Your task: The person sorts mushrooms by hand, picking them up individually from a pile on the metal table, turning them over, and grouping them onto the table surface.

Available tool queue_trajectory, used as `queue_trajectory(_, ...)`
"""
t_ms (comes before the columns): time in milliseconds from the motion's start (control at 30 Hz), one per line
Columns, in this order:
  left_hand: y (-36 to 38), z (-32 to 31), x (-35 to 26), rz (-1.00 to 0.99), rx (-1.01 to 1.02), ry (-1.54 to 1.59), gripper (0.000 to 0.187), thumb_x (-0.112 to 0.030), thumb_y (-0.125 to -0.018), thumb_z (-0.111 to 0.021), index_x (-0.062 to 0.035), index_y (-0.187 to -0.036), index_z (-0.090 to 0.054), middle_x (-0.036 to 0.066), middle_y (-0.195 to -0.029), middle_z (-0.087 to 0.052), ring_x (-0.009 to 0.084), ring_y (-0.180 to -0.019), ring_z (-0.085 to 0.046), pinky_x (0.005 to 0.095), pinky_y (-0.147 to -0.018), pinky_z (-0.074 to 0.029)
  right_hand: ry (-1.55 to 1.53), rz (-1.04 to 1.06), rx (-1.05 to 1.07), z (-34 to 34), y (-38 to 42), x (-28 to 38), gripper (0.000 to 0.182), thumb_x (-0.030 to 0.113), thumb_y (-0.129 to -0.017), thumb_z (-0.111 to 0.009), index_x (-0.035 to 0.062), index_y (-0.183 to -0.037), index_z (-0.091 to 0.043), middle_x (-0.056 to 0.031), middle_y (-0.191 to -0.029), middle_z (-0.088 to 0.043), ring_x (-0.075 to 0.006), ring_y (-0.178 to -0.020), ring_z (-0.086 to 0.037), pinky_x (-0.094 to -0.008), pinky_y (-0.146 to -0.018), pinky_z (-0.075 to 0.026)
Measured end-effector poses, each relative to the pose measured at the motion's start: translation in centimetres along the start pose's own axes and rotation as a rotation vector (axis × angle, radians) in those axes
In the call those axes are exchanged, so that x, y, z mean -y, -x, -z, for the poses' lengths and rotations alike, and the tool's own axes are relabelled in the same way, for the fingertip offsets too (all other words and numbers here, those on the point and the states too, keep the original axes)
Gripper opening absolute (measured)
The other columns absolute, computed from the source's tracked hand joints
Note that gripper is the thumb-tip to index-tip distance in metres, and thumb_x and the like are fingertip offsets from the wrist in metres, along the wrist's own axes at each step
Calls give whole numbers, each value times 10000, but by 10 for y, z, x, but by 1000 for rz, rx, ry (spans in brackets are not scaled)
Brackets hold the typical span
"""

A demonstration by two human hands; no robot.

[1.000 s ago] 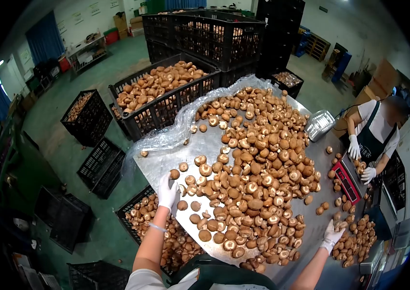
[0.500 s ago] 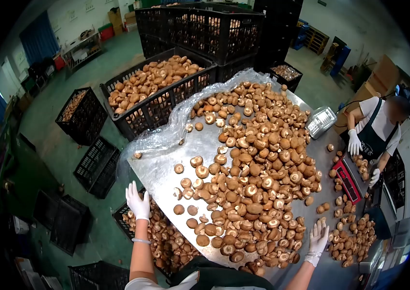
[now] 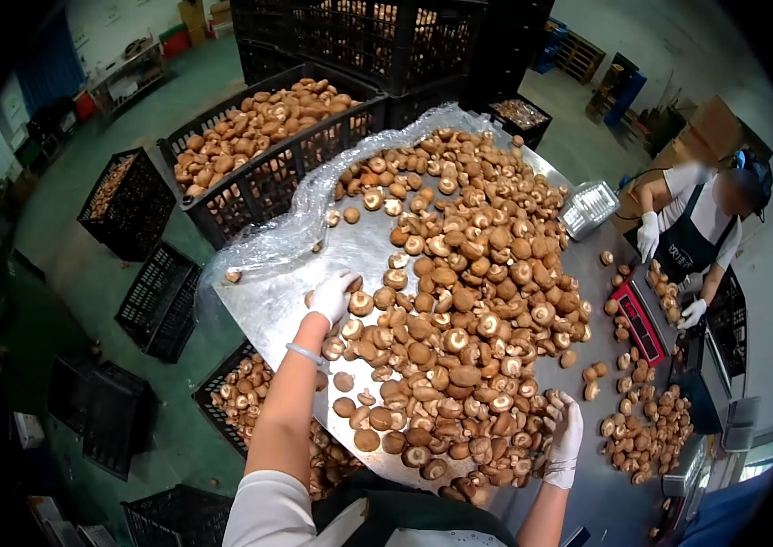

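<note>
A large heap of brown shiitake mushrooms (image 3: 468, 337) covers much of the metal table (image 3: 268, 314) in front of me. My left hand (image 3: 333, 297), in a white glove, reaches over the table's left part. Its fingers are stretched out and touch mushrooms at the heap's left edge. On the near right side, my gloved right hand (image 3: 564, 436) rests against the heap, with loosely bent, separated fingers beside the mushrooms. Neither hand visibly grips a mushroom, though some fingertips are partly hidden.
Clear plastic sheeting (image 3: 281, 232) lies along the far left table edge. Mushroom-filled black crates (image 3: 249, 196) stand behind it, and another crate (image 3: 213, 415) below. At right, a gloved co-worker (image 3: 692, 237) handles mushrooms at a red scale (image 3: 639, 326). A lamp (image 3: 590, 210) stands nearby.
My left hand has moved from beside the table's left edge in over the table to the mushrooms. My right hand has come in against the heap's right side. The camera view has shifted slightly.
</note>
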State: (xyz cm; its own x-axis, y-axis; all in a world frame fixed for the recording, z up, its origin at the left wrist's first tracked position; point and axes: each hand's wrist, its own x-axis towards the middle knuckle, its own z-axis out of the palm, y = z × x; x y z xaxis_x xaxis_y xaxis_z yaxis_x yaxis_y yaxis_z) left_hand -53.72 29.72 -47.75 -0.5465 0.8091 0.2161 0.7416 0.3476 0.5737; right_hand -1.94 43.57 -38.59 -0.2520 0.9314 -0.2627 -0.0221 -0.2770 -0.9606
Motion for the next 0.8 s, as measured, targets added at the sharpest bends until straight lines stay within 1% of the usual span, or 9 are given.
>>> queue_trajectory(67, 5, 15, -6, 96, 37, 83, 308, -52, -766, -554, -105, -1055, -646, 131, -1101, -613, 346, -997, -584, 392, -880, -474, 97, 33, 30, -3, 8, 2, 380, 357, -970, -454, 60, -1195, -533, -50, -1066, -611, -106, -866, -580, -240, -702, -463)
queue_trajectory(100, 14, 18, -2, -6, -155, 169, 253, -57, -770, -558, -68, -1003, -654, 147, -1024, -630, 342, -975, -587, 386, -874, -474, 126, 37, 10, -8, 11, 4, 368, 331, -974, -456, 50, -1199, -530, -56, -1053, -613, -109, -857, -587, -237, -701, -467)
queue_trajectory(200, 68, 86, -47, 191, -350, 295, 292, -32, -807, -533, -45, -1081, -632, 153, -1093, -609, 279, -986, -598, 349, -896, -471, 224, 77, 41, -48, 25, 23, 325, 279, -972, -467, 29, -1158, -560, -47, -986, -625, -101, -823, -592, -213, -679, -468)
queue_trajectory(333, 180, 114, -2, 360, -532, 159, 286, -18, -805, -552, -9, -1084, -617, 164, -1151, -585, 291, -1030, -583, 360, -938, -439, 426, 253, 157, -112, 34, 26, 193, 81, -878, -588, 2, -1044, -646, -54, -939, -643, -132, -844, -610, -231, -769, -485)
queue_trajectory(433, 269, 100, 24, 523, -346, -82, 325, -46, -826, -559, -8, -1149, -575, 179, -1202, -559, 339, -1101, -531, 405, -985, -394, 784, 792, 273, -149, 23, 10, 363, 125, -759, -710, 74, -1109, -630, -110, -1065, -607, -266, -968, -586, -335, -843, -478)
queue_trajectory(567, 292, 87, -3, 542, -348, -140, 410, -90, -836, -587, -8, -1232, -529, 193, -1267, -513, 348, -1208, -443, 424, -1045, -324, 1200, 884, 338, -168, 12, -15, 512, 160, -707, -743, 100, -1187, -577, -112, -1149, -552, -308, -1050, -531, -385, -879, -465)
queue_trajectory(667, 257, 83, -51, 385, -341, -26, 383, -103, -831, -602, 6, -1195, -552, 190, -1257, -522, 349, -1195, -452, 414, -1045, -325, 805, 742, 335, -154, -4, -31, 543, 208, -759, -728, 119, -1258, -532, -100, -1215, -530, -279, -1079, -538, -355, -894, -462)
queue_trajectory(733, 227, 77, -89, 269, -340, 68, 329, -107, -817, -619, 14, -1122, -592, 205, -1208, -551, 353, -1150, -494, 405, -1012, -367, 62, 14, 491, -144, 8, -13, 553, 261, -866, -641, 113, -1357, -436, -76, -1305, -496, -227, -1095, -543, -362, -901, -470)
queue_trajectory(800, 198, 62, -112, 122, -312, 117, 298, -129, -798, -650, 4, -1064, -626, 193, -1137, -593, 349, -1073, -541, 403, -953, -413, -516, -136, 681, -132, 17, -11, 553, 268, -953, -508, 86, -1431, -297, -106, -1362, -447, -242, -1120, -547, -411, -872, -510)
